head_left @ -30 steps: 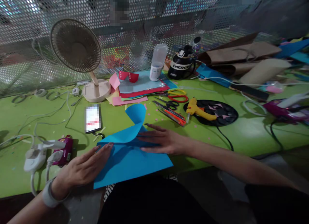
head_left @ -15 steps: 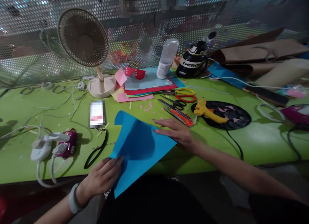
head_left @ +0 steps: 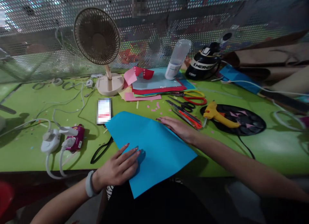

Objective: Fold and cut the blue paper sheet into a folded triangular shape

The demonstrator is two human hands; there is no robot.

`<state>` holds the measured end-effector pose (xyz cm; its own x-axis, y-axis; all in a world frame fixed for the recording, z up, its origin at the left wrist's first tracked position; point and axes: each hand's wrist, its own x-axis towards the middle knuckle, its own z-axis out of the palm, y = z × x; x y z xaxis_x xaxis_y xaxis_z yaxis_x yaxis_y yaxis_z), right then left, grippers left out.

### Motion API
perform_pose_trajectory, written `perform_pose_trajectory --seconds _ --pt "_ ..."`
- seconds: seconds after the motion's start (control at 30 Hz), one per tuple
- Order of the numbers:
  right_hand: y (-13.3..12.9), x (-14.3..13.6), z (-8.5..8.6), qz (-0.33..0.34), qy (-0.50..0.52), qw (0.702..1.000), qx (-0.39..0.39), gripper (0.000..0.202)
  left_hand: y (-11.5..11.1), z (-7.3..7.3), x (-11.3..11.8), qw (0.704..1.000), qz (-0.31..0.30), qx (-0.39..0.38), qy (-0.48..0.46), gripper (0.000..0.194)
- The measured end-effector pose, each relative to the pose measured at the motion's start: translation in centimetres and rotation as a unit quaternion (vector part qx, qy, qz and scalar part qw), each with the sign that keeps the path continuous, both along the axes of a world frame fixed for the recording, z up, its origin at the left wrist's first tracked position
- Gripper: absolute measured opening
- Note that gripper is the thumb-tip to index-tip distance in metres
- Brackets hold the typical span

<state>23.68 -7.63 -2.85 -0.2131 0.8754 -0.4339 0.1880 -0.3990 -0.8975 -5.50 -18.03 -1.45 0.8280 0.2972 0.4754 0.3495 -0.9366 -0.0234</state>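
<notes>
While left hand (head_left: 119, 167) faces down, right hand (head_left: 179, 129) slants.

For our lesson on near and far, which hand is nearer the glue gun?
Right: the right hand is close by, left of the glue gun; the left hand is farther left, on the paper.

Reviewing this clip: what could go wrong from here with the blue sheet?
The blue sheet hangs past the near edge of the table, so it might crease or slip there.
Its far left corner sits by the phone and could nudge it.
The right hand is close to the orange cutter and might brush it if it swings outward.
</notes>
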Motion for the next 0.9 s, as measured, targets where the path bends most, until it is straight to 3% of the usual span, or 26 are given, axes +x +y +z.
perform_pose_trajectory --seconds 0.13,0.23,0.4,0.5,0.67,0.8,0.9 --pt "1.6 -0.8 0.3 0.029 0.049 0.998 -0.010 0.054 1.0 0.3 1.4 0.998 -0.064 -0.006 0.013 0.014" --pt "3.3 -1.3 0.8 0.100 0.089 0.991 0.005 0.070 1.8 0.3 2.5 0.992 -0.119 -0.030 0.036 0.018" --pt "6.0 -2.1 1.0 0.205 0.112 0.953 0.193 0.083 3.5 -0.1 4.3 0.975 -0.149 -0.142 0.081 0.023" --pt "6.5 -2.4 0.9 0.218 0.038 0.938 0.266 0.076 4.7 -0.1 5.5 0.957 -0.108 -0.251 0.098 0.023" --pt "4.0 -0.4 2.5 0.111 -0.041 0.925 0.361 0.068 6.8 0.4 6.9 0.930 0.015 -0.365 0.038 0.026" --pt "0.7 3.0 4.0 0.225 -0.042 0.933 0.277 0.063 8.4 -0.1 6.7 0.894 0.109 -0.434 -0.014 0.035" --pt "-0.6 4.3 3.2 0.229 -0.144 0.935 0.231 0.076 9.6 -0.9 6.2 0.845 0.174 -0.503 -0.053 0.043"
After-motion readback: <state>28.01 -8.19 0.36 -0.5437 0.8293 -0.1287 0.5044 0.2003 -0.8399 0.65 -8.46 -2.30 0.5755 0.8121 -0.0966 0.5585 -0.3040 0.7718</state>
